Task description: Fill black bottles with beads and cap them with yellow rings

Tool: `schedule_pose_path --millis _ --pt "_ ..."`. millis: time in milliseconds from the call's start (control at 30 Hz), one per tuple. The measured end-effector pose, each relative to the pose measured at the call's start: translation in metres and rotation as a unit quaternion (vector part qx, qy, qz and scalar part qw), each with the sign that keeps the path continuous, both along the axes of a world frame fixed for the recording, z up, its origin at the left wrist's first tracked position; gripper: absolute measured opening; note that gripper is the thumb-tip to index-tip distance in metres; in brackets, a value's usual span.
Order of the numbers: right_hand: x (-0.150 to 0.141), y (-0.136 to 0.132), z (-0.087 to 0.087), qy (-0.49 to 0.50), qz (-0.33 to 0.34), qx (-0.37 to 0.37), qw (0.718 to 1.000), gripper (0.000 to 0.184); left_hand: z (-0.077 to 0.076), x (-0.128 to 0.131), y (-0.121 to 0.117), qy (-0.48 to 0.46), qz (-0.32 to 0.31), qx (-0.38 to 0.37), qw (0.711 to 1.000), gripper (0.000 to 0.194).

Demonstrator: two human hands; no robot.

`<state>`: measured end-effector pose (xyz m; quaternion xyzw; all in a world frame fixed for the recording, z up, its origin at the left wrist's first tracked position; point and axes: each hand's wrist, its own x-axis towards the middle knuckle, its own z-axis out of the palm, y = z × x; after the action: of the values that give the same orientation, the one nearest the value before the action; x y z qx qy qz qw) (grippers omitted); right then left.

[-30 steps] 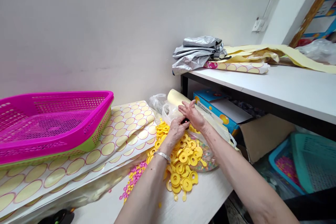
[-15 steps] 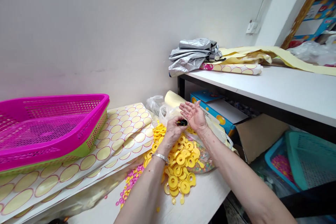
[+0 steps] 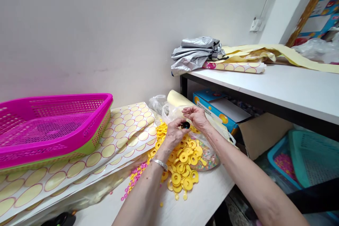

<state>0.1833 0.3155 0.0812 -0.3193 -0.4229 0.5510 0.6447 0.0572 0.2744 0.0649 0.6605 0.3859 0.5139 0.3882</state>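
My left hand (image 3: pixel 174 132) is closed around a small black round piece (image 3: pixel 185 125) with a dark hollow facing me. Just beyond it hovers my right hand (image 3: pixel 197 116), its fingers bent and partly apart, pointing left towards the black piece; nothing plainly shows in it. Below both hands lies a heap of yellow plastic rings (image 3: pixel 184 160) with small tabs. Behind the heap is a clear bag of small multicoloured beads (image 3: pixel 209 159), partly covered by my right forearm. Small pink and yellow pieces (image 3: pixel 134 180) are scattered left of my left forearm.
Stacked pink and green baskets (image 3: pixel 79 148) stand at left on sheets printed with circles (image 3: pixel 108 150). To the right, a raised white table (image 3: pixel 291 81) carries folded silver fabric (image 3: pixel 196 54). Beneath it are a blue carton (image 3: pixel 212 107) and a teal basket (image 3: pixel 312 159).
My right hand has turned from a flat, upturned palm to bent fingers near the black piece. My left hand still holds that piece. The view has shifted slightly.
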Motion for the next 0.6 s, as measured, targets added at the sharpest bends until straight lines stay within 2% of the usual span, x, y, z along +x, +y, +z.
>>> schedule_pose_path --millis 100,167,267,433,500,600 --pt "-0.006 -0.008 0.012 -0.022 0.031 0.031 0.999 0.021 0.001 0.000 0.000 0.014 0.029 -0.043 0.999 0.024" --pt "-0.010 -0.014 0.019 -0.103 0.074 0.050 0.991 0.026 0.004 0.001 0.002 0.013 0.036 -0.053 0.998 0.023" --pt "-0.015 -0.015 0.021 -0.246 0.115 0.057 0.961 0.031 0.008 0.003 0.005 0.006 0.039 -0.053 0.998 0.025" --pt "-0.010 0.003 0.006 -0.388 -0.018 0.056 0.920 0.026 0.008 -0.001 0.012 -0.002 0.090 -0.050 0.995 0.027" --pt "-0.005 0.012 -0.003 -0.435 -0.031 0.045 0.899 0.018 0.006 -0.008 0.015 0.000 0.117 -0.052 0.992 0.029" --pt "0.002 0.019 -0.015 -0.531 -0.027 0.032 0.846 0.005 0.003 -0.018 0.018 0.024 0.121 -0.056 0.991 0.029"
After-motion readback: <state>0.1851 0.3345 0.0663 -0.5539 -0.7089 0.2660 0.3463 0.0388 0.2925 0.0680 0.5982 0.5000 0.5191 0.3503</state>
